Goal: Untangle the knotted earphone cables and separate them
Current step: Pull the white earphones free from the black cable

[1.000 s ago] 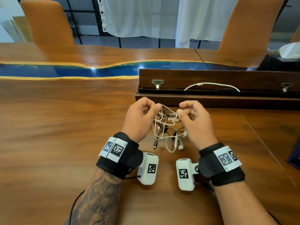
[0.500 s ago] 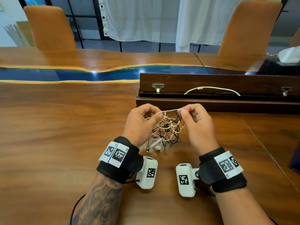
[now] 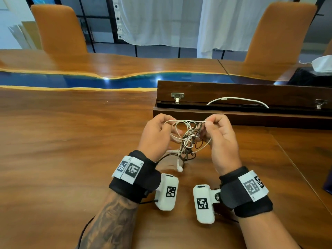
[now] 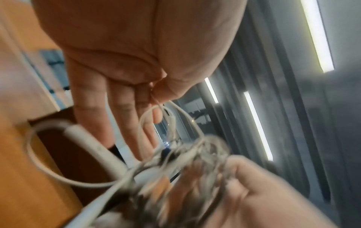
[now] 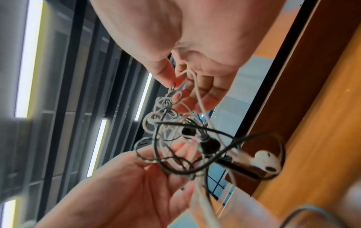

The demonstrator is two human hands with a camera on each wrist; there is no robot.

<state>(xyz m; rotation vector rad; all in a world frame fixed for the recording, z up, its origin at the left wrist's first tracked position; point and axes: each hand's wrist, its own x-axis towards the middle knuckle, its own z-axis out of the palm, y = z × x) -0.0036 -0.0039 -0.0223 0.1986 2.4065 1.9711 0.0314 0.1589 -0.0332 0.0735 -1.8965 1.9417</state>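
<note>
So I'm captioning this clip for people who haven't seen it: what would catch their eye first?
The snarl of white and black earphone cables, held up above the wooden table at the centre. The left hand and right hand each pinch a white strand stretched between them, and one white earbud dangles below. Behind them lies a long dark wooden box.

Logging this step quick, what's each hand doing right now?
Left hand: pinches a white strand of the tangled white and black earphone cables.
Right hand: pinches the same bundle.
</note>
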